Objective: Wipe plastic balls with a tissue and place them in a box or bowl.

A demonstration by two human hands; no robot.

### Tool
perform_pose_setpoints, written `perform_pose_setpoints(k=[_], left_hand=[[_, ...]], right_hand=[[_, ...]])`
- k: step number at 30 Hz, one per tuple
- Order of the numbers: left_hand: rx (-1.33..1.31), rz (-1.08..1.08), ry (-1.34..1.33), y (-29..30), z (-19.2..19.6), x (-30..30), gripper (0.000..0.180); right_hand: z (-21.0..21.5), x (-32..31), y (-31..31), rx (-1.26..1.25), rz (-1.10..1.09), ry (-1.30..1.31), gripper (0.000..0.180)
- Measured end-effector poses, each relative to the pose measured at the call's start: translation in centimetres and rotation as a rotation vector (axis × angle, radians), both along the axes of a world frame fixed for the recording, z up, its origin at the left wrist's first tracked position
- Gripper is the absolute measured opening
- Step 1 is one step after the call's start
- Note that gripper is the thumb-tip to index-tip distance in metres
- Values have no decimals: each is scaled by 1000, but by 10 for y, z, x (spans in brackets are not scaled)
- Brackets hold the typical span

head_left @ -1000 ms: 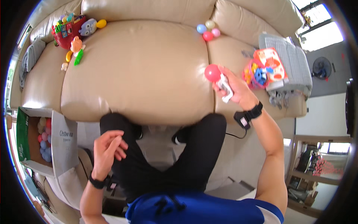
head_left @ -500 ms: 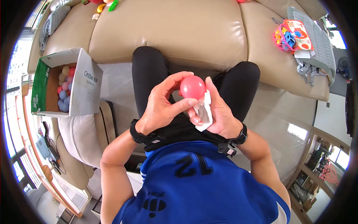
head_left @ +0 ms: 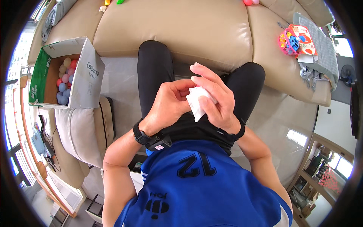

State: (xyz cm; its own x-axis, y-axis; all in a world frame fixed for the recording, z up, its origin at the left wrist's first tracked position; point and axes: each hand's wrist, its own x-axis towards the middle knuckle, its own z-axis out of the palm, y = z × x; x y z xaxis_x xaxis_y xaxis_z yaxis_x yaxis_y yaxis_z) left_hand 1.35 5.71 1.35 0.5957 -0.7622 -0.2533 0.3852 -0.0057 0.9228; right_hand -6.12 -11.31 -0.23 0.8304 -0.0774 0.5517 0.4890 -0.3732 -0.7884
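Over my lap, my right hand (head_left: 222, 103) presses a folded white tissue (head_left: 198, 101) between its thumb and fingers. Two of its fingers stretch out past the tissue's far edge. My left hand (head_left: 170, 104) is curled close against the tissue from the left, its fingertips tucked behind it. A pink ball lies between the hands, now almost wholly covered by the tissue and fingers, so its exact contact with each hand is hidden.
A cardboard box (head_left: 87, 81) with several coloured balls (head_left: 64, 87) stands at left, beside a pale cushion (head_left: 77, 132). Ahead runs a beige sofa (head_left: 181, 26). On its right part sit a pink basket of toys (head_left: 290, 41) and a grey cloth (head_left: 321, 49).
My right hand has turned over and brought the tissue across the pink ball, which was in plain view before. My left hand has shifted slightly and closed in.
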Motion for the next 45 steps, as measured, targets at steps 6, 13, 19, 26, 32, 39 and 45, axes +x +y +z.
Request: perform_pose_setpoints(k=[6, 13, 19, 26, 32, 39, 45], left_hand=[[3, 106, -944, -8, -9, -6, 54], [-341, -69, 615, -1, -19, -1, 36], [-161, -100, 192, -5, -15, -1, 35], [-122, -87, -572, -9, -7, -1, 52], [-271, -84, 237, -9, -14, -8, 55], [-250, -83, 4, -18, -11, -9, 51], [-269, 56, 524, -20, -11, -10, 41]], right_hand=[[1, -3, 4, 1199, 80, 654, 36], [0, -3, 8, 446, -93, 246, 37], [-4, -9, -9, 238, 120, 117, 40], [8, -12, 9, 1305, 140, 463, 48], [6, -7, 1, 880, 4, 352, 45], [14, -1, 6, 978, -95, 356, 41], [-1, -5, -4, -49, -204, -88, 32]])
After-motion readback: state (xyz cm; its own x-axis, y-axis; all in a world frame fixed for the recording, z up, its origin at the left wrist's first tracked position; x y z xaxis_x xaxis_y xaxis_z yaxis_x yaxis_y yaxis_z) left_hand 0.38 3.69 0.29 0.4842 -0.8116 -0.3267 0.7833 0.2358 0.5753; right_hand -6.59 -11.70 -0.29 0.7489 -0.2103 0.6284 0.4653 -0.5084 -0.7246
